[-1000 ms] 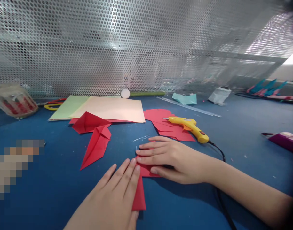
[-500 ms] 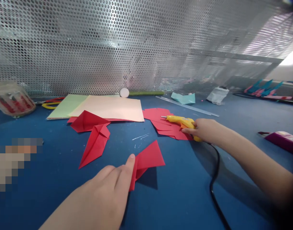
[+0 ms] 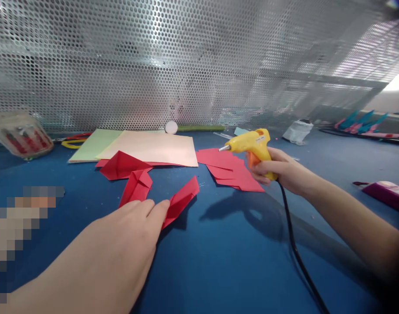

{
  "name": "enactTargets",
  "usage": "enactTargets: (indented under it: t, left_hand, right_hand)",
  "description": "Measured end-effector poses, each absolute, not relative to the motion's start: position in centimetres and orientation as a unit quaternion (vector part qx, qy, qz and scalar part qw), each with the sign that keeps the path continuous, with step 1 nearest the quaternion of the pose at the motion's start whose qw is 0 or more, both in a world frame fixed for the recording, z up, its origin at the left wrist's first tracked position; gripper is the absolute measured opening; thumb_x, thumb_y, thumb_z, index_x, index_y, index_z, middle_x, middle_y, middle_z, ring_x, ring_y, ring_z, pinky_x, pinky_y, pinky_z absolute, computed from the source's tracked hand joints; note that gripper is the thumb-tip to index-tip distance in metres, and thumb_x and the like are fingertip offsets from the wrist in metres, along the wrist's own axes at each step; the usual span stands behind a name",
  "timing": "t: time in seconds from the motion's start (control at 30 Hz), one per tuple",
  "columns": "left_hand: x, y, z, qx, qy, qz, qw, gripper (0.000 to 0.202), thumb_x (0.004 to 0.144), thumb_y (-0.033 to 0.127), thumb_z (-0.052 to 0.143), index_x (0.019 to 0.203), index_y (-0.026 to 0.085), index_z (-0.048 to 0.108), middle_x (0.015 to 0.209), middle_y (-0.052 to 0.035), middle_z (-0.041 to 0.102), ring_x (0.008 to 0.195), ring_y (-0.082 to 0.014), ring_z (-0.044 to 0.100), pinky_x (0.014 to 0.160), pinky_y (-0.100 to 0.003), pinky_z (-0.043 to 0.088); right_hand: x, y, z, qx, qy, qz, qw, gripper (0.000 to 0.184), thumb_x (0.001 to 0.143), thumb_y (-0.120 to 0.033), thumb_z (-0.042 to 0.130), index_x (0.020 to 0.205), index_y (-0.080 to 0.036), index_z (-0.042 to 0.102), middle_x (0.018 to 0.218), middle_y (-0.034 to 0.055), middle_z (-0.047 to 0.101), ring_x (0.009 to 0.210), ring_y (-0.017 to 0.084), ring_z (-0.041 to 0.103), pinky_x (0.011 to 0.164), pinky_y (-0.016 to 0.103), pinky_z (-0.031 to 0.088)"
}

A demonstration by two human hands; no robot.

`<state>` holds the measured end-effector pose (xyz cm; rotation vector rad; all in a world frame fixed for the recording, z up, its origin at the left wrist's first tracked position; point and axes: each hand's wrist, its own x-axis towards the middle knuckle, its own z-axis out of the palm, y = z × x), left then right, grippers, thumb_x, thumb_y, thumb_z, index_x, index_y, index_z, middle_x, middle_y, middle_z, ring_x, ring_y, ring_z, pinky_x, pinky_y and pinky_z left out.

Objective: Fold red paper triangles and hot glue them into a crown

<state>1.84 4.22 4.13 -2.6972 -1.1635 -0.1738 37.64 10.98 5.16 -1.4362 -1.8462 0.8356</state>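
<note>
My right hand is wrapped round the handle of a yellow glue gun, lifted above the table with its metal nozzle pointing left. One finger is by the orange trigger. My left hand is closed on a folded red paper piece low over the table; the thumb and part of the paper are hidden. Just beyond that hand lies a second folded red piece, partly covered by it. Another folded red piece rests behind, against the paper stack.
Cream and green paper sheets lie at the back, with red sheets to their right. A jar and yellow-handled scissors are at left. The gun's black cord runs toward me. A purple object sits at right.
My right hand has raised the glue gun off the red sheets. My left hand has shifted left with the red piece, which is turned to show a narrower side.
</note>
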Motion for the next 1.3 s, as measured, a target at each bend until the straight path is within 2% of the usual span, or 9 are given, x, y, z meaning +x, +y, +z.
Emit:
enactTargets:
  t: [0.07,0.17,0.3,0.37,0.57,0.73,0.9,1.1,1.3]
  left_hand:
    - [1.6,4.3,4.1,-0.904,-0.423,-0.04,0.051,0.055,0.089,0.021,0.029,0.139,0.024,0.052,0.124,-0.0081,0.067,0.105,-0.0289,0.068,0.08,-0.044,0.06]
    - [2.0,4.3,4.3,-0.884,-0.467,-0.024,0.001,0.051,0.09,0.023,0.027,0.13,0.024,0.059,0.121,-0.0091,0.068,0.107,-0.0303,0.067,0.087,-0.047,0.057]
    - [3.5,4.6,5.6,-0.874,-0.484,0.011,-0.034,0.045,0.089,0.022,0.027,0.1,0.022,0.071,0.098,-0.0103,0.073,0.088,-0.0302,0.071,0.074,-0.045,0.058]
    - [4.1,4.8,6.2,-0.879,-0.474,0.03,-0.034,0.047,0.086,0.017,0.026,0.093,0.02,0.072,0.097,-0.0119,0.072,0.09,-0.0311,0.07,0.076,-0.045,0.057]
    - [3.6,5.0,5.7,-0.877,-0.477,0.01,-0.051,0.046,0.087,0.021,0.03,0.11,0.022,0.07,0.109,-0.0103,0.071,0.097,-0.0294,0.069,0.082,-0.043,0.056]
    - [2.2,4.9,4.5,-0.877,-0.473,-0.058,-0.061,0.036,0.084,0.017,0.046,0.107,0.029,0.071,0.122,-0.0033,0.068,0.113,-0.0249,0.064,0.102,-0.034,0.046]
    - [2.8,4.7,5.2,-0.881,-0.468,-0.021,-0.068,0.032,0.081,0.014,0.047,0.096,0.025,0.073,0.121,-0.006,0.069,0.113,-0.0263,0.064,0.104,-0.036,0.044]
    - [3.9,4.6,5.8,-0.87,-0.489,-0.007,-0.063,0.04,0.078,0.013,0.047,0.108,0.025,0.071,0.12,-0.0063,0.069,0.11,-0.0265,0.066,0.1,-0.037,0.048]
    - [4.2,4.3,6.3,-0.911,-0.382,0.155,-0.006,0.049,0.061,0.006,0.06,0.106,0.016,0.074,0.124,-0.0169,0.066,0.117,-0.0412,0.059,0.101,-0.048,0.046]
  right_hand:
    - [36.6,10.2,5.6,-0.499,-0.74,0.326,0.311,0.026,0.088,-0.039,0.054,0.07,-0.021,0.048,0.051,-0.0056,0.044,0.046,0.009,0.042,0.044,0.025,0.038]
    - [34.6,9.3,5.3,-0.458,-0.786,0.302,0.285,0.025,0.072,-0.039,0.069,0.07,-0.02,0.054,0.054,-0.0051,0.049,0.045,0.009,0.043,0.039,0.023,0.036]
    - [31.7,8.3,3.7,-0.444,-0.816,0.193,0.316,0.016,0.074,-0.028,0.063,0.066,-0.022,0.052,0.055,-0.0053,0.053,0.046,0.01,0.05,0.043,0.021,0.042]
    - [30.8,7.9,2.8,-0.43,-0.826,0.118,0.344,0.014,0.072,-0.026,0.063,0.066,-0.022,0.051,0.056,-0.0053,0.055,0.047,0.01,0.052,0.046,0.021,0.042]
    - [30.1,7.6,1.8,-0.376,-0.844,-0.064,0.378,0.022,0.087,-0.036,0.059,0.071,-0.023,0.052,0.052,-0.0054,0.054,0.042,0.009,0.048,0.045,0.023,0.033]
    - [30.0,7.6,2.2,-0.345,-0.856,-0.161,0.349,0.027,0.094,-0.031,0.054,0.069,-0.023,0.045,0.048,-0.0066,0.049,0.039,0.008,0.043,0.043,0.023,0.03]
    - [29.9,7.5,2.4,-0.326,-0.867,-0.191,0.325,0.026,0.097,-0.027,0.05,0.071,-0.023,0.045,0.049,-0.0064,0.051,0.039,0.009,0.045,0.043,0.022,0.032]
    - [30.0,7.4,2.2,-0.306,-0.875,-0.199,0.319,0.019,0.1,-0.032,0.043,0.085,-0.022,0.05,0.059,-0.0045,0.064,0.046,0.009,0.056,0.048,0.021,0.038]
    - [30.0,7.3,2.5,-0.308,-0.883,-0.203,0.291,0.024,0.103,-0.034,0.036,0.088,-0.022,0.051,0.059,-0.0034,0.064,0.045,0.01,0.055,0.046,0.023,0.037]
